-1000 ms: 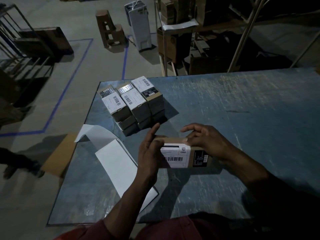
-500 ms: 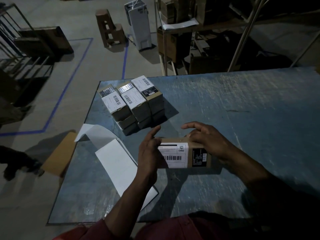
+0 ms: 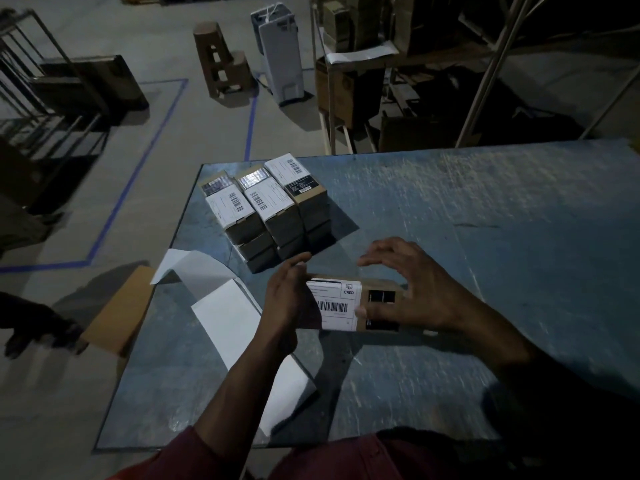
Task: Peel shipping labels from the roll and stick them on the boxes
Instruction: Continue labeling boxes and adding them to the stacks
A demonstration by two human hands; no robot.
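A brown cardboard box point(image 3: 379, 287) lies on its side near the front of the blue table point(image 3: 502, 237). It carries a white shipping label point(image 3: 334, 308) with a barcode. My left hand point(image 3: 282, 299) lies flat against the box's left end, fingers straight, over the label's wrapped edge. My right hand point(image 3: 419, 292) cups the right end, thumb on the front face at the label's edge and fingers arched over the top. The white label strip point(image 3: 227, 317) trails across the table to my left.
A stack of labelled boxes point(image 3: 265, 202) stands at the table's far left corner. A flat cardboard piece point(image 3: 121, 310) juts past the left edge. Someone's shoe point(image 3: 38, 329) is on the floor at the left. Metal shelving point(image 3: 381, 81) stands behind the table.
The box has shifted slightly right and its labelled face has tipped up towards me. My right thumb has come onto the front face. My left hand stays on the left end.
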